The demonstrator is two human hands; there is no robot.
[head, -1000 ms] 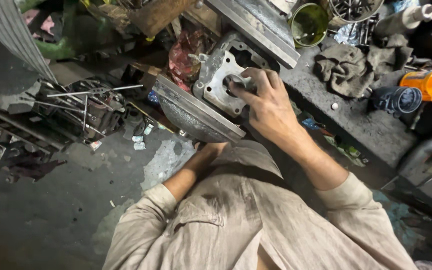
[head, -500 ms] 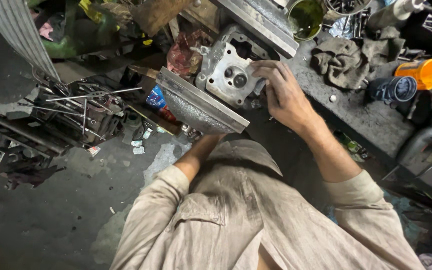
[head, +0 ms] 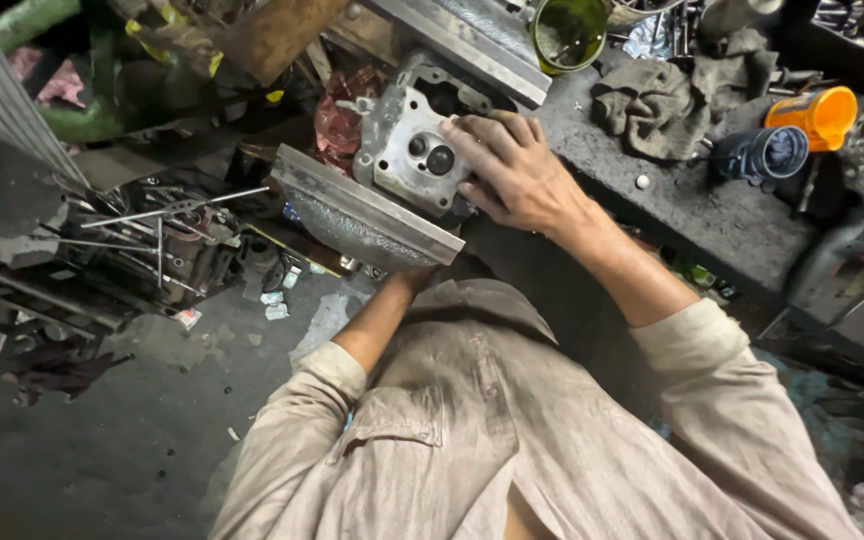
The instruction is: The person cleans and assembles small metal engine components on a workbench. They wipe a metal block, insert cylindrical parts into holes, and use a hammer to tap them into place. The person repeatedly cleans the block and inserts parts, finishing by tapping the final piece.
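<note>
Grimy workshop clutter surrounds a dark workbench [head: 692,215] at the right, where a grey rag [head: 652,105], an orange cup [head: 817,115] and a green-lined tin [head: 567,30] are seen. An aluminium cylinder head [head: 407,150] is held near the bench's left end, above a ribbed metal plate [head: 362,215]. The right hand [head: 517,175] is laid on the head's right side, fingers spread and curled over it. The left hand is hidden beneath the plate, so its fingers cannot be told.
</note>
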